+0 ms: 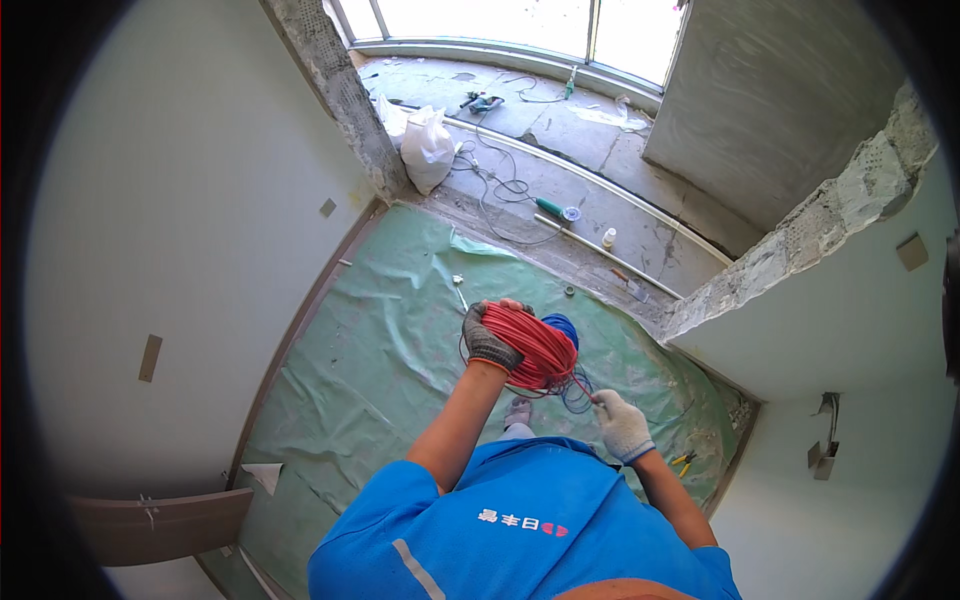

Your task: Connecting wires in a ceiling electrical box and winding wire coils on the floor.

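Observation:
My left hand (pixel 488 340), in a dark grey glove, grips a thick coil of red electrical wire (pixel 532 352) in front of my body. The fingers wrap over the coil's left side. Lower and to the right, my right hand (pixel 622 426), in a white glove, has its fingers closed on a strand of red wire leading off the coil. Past the red coil shows part of a blue wire coil (pixel 562 326), mostly hidden by it. Thin blue loops (pixel 577 392) hang or lie between the red coil and my right hand; which of the two I cannot tell.
Wrinkled green sheeting (pixel 370 330) covers the floor. Yellow-handled pliers (pixel 684 460) lie right of my right arm. Beyond the broken wall opening are a green angle grinder (pixel 556 210), its cord, a white pipe (pixel 610 256), a small white bottle (pixel 609 238) and a white sack (pixel 428 152).

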Demonstrator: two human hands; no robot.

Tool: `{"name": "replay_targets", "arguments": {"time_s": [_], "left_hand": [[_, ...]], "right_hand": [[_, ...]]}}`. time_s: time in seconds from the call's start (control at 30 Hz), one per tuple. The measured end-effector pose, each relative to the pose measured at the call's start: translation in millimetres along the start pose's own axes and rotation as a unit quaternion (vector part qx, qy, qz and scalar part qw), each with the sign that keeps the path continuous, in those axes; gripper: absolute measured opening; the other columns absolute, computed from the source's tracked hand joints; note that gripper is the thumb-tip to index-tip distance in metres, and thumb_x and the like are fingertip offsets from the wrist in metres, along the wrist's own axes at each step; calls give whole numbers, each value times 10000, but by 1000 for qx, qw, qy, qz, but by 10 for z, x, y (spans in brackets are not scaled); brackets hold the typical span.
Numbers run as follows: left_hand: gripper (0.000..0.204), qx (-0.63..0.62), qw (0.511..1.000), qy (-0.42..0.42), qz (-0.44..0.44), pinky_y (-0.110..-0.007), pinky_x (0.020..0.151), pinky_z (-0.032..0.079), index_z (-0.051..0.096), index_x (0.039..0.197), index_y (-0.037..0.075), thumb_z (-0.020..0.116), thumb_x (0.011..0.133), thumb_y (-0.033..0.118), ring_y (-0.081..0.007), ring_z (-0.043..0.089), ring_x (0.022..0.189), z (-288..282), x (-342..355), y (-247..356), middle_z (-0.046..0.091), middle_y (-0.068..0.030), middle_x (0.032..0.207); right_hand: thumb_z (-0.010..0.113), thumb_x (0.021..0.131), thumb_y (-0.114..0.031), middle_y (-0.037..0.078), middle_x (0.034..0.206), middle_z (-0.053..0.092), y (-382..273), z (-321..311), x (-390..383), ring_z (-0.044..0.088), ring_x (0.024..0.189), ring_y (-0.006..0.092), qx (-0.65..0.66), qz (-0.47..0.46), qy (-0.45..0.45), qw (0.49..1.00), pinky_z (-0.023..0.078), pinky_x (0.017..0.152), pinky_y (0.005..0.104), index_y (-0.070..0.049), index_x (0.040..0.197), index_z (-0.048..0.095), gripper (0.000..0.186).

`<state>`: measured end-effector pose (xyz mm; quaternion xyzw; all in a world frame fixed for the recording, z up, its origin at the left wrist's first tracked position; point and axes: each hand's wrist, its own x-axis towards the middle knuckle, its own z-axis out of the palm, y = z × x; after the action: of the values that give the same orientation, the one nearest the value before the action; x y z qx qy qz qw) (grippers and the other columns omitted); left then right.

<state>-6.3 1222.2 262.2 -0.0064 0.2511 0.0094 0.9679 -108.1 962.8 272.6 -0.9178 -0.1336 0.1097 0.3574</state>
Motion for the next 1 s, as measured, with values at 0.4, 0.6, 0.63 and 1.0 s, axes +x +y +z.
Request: {"name": "replay_targets", "arguments": {"time_s": [0.4,0.6,0.63,1.0], "left_hand": [[221,20,995,-95,-38,-454,921,484,568,835,29,557,804,248,-266,611,827,220,-294,-82,601,-106,799],[243,25,998,-60,-6,-450,904,490,564,821,23,522,814,262,-275,605,813,195,-250,-46,603,-118,795],[254,4,998,-57,-7,-450,901,490,563,821,19,512,818,268,-279,603,810,190,-217,-30,606,-122,799],[277,-18,998,10,63,-459,855,503,545,823,31,479,838,300,-286,598,752,311,-152,241,608,-126,787]], "right_hand": [[572,989,-152,73,903,671,30,-403,270,636,825,189,760,149,87,626,549,782,384,-13,1038,647,166],[494,1010,-74,118,1101,652,-348,-225,342,632,1046,212,692,68,97,712,515,914,357,-16,1187,602,215],[462,1006,-35,123,1145,640,-260,-83,314,627,1066,212,552,26,154,819,504,934,351,-5,1243,568,262],[494,881,126,191,1383,521,-579,-181,229,513,1300,308,220,-225,12,949,446,1043,382,-27,1338,524,484]]}}
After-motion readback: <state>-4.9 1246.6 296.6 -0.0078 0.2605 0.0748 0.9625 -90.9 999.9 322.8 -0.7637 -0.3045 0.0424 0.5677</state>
